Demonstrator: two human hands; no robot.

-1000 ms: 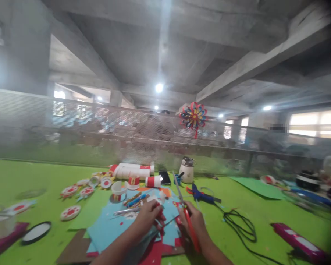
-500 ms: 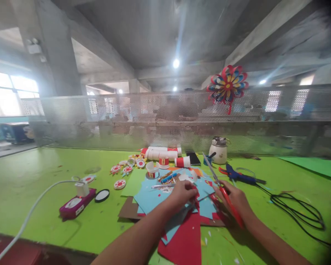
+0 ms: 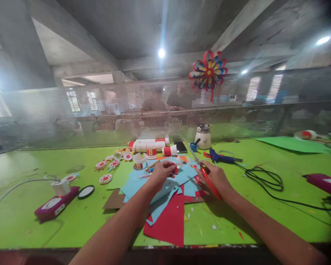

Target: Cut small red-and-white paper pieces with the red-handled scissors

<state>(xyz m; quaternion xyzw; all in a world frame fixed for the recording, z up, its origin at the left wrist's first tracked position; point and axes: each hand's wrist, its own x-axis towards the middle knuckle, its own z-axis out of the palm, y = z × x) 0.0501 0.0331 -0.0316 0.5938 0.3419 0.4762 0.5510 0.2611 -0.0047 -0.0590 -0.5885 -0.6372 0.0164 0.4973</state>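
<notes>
My right hand (image 3: 216, 178) is closed on the red handles of a pair of scissors (image 3: 209, 183), whose blades point up and away to the left. My left hand (image 3: 163, 173) has its fingertips pinched on a small red piece of paper (image 3: 175, 170), mostly hidden behind the fingers. Below both hands lies a loose pile of light blue paper (image 3: 165, 189). A red sheet (image 3: 168, 221) reaches from it toward the front edge. Pens and small scraps lie partly hidden behind my left hand.
Paper cups (image 3: 139, 161) and white rolls stand behind the pile. Round flower-like pieces (image 3: 105, 179) lie to the left, near a purple power strip (image 3: 56, 204). On the right are a blue glue gun (image 3: 223, 157) and its black cable (image 3: 264, 178). A jar (image 3: 203, 138) stands behind.
The view has turned right, so everything sits further left and a second purple power strip shows at right. My hands still hold the red paper piece and the scissors.
</notes>
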